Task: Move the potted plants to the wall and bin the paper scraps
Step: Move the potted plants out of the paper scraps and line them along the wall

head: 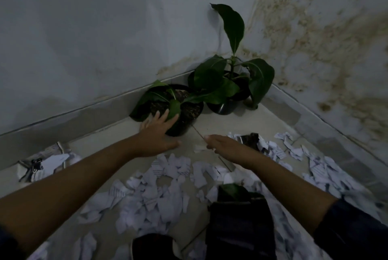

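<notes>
Black plastic, round, with dark soil and short green leaves: that is the near pot (184, 113), and it sits on the pale tiled floor (241, 121) right by the grey skirting of the left wall (84, 39). Your left hand (159, 134) rests against its near side with fingers spread and straight, a released grip that presses rather than holds. Just behind it, tucked into the corner, stands a 2nd black round pot with a taller broad-leaved green plant (228, 89); the leaves of the 2 plants overlap. Beside it the right wall is blotched with brown stains (315, 39).

Your right hand (222, 146) hovers low over the floor, apart from the pots; its fingers are turned away, so you cannot tell whether that grip is released or clenched. Torn white paper scraps (159, 192) lie scattered across the floor beneath both your forearms and out to the right. At the bottom edge a 3rd dark pot with a green leaf (233, 191) shows, partly blurred.
</notes>
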Tool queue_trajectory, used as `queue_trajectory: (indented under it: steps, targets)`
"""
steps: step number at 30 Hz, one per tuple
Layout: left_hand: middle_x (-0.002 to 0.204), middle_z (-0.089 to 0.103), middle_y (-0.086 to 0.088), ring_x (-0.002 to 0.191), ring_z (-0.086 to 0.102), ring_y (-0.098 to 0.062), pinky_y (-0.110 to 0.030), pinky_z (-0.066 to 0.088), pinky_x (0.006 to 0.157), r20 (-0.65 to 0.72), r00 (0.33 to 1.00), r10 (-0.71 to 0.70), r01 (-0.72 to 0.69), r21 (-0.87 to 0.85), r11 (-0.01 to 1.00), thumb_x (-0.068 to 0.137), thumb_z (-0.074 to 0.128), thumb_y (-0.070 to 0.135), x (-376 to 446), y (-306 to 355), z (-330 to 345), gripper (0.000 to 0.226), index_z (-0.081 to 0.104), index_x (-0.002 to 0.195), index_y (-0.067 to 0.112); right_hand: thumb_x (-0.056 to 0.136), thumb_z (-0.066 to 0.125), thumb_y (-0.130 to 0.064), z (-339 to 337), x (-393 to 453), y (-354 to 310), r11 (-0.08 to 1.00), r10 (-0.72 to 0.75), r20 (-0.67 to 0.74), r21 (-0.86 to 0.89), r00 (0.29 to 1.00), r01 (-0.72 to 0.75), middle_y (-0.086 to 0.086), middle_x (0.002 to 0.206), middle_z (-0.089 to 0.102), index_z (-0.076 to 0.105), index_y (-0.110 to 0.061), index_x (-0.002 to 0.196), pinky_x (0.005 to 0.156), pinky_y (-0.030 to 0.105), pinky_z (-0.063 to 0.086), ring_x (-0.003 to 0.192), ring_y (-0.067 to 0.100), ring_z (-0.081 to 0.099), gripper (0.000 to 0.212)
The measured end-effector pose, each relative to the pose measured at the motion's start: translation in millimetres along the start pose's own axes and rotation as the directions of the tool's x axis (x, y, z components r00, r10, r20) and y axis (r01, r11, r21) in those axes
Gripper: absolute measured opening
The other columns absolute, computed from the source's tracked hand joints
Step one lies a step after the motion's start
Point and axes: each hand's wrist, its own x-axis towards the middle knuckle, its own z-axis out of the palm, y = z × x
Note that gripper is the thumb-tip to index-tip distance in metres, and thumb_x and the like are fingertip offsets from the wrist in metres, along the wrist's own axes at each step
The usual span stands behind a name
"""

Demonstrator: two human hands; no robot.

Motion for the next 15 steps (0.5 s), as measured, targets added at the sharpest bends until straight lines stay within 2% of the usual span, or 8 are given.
queue_trajectory:
  steps: [2,4,6,8,11,13,14,15]
  targets:
    - [0.156,-0.017,-0.002,0.144,-0.013,-0.024,-0.046,0.001,0.114,0.058,0.998,0.013,-0.013,-0.005,1.000,0.068,0.032,0.068,-11,15,5,0.095,0.000,0.149,0.030,0.101,0.030,-0.041,-10,-19,8,1.000,-0.002,0.015,0.014,1.000,0.002,0.003,0.146,0.041,0.037,-0.017,0.142,0.102,0.027,0.032,0.130,0.020,0.041,0.048]
    - [0.157,-0.010,-0.001,0.145,-0.008,-0.023,-0.046,0.005,0.115,0.091,0.995,0.037,-0.034,-0.037,0.999,0.079,0.039,0.068,-18,33,6,0.085,0.010,0.149,0.028,0.100,0.033,-0.042,-20,-37,16,0.999,0.001,-0.002,0.037,1.000,-0.001,0.003,0.143,0.044,0.040,-0.019,0.140,0.099,0.027,0.033,0.127,0.020,0.044,0.047]
    - [0.158,0.006,-0.002,0.144,0.007,-0.020,-0.036,0.013,0.114,0.078,0.996,0.051,-0.042,-0.110,0.993,0.091,0.047,0.052,-20,54,6,0.069,0.022,0.147,0.021,0.099,0.038,-0.040,-27,-53,25,0.997,0.011,-0.049,0.079,0.999,-0.007,0.003,0.136,0.051,0.043,-0.021,0.138,0.091,0.021,0.040,0.118,0.018,0.051,0.043]
    - [0.153,0.023,-0.006,0.139,0.024,-0.019,-0.026,0.022,0.107,0.072,0.996,0.059,-0.043,-0.211,0.977,0.090,0.052,0.046,-21,80,6,0.064,0.032,0.143,0.016,0.099,0.041,-0.036,-33,-70,37,0.989,0.029,-0.087,0.147,0.996,-0.016,0.003,0.125,0.058,0.047,-0.020,0.134,0.078,0.012,0.042,0.107,0.014,0.055,0.039]
    - [0.141,0.041,-0.002,0.122,0.042,-0.016,-0.025,0.031,0.092,0.181,0.983,0.041,0.035,-0.395,0.918,0.087,0.053,0.052,-23,120,14,0.061,0.043,0.136,0.018,0.098,0.045,-0.036,-36,-93,61,0.971,0.078,-0.105,0.233,0.991,-0.052,0.003,0.121,0.061,0.051,-0.022,0.130,0.086,0.023,0.046,0.105,0.016,0.058,0.036]
    - [0.123,0.046,0.004,0.107,0.043,-0.012,-0.026,0.031,0.085,0.320,0.946,0.041,0.128,-0.488,0.864,0.089,0.050,0.051,-26,145,28,0.045,0.050,0.125,0.024,0.098,0.045,-0.037,-36,-105,79,0.963,0.116,-0.115,0.257,0.987,-0.083,0.001,0.119,0.061,0.052,-0.025,0.126,0.095,0.031,0.045,0.107,0.017,0.058,0.032]
    - [0.121,0.045,0.008,0.106,0.042,-0.011,-0.027,0.031,0.085,0.362,0.931,0.055,0.141,-0.491,0.859,0.089,0.049,0.051,-27,154,36,0.040,0.051,0.121,0.027,0.098,0.045,-0.037,-36,-111,88,0.957,0.132,-0.124,0.273,0.984,-0.094,0.001,0.118,0.062,0.053,-0.026,0.125,0.097,0.033,0.045,0.107,0.017,0.059,0.031]
    - [0.126,0.045,0.011,0.111,0.044,-0.011,-0.028,0.033,0.088,0.394,0.915,0.088,0.122,-0.478,0.870,0.088,0.050,0.053,-28,162,42,0.047,0.052,0.125,0.024,0.098,0.045,-0.038,-35,-115,96,0.950,0.147,-0.131,0.294,0.980,-0.103,0.001,0.118,0.062,0.054,-0.027,0.124,0.098,0.034,0.045,0.107,0.018,0.059,0.030]
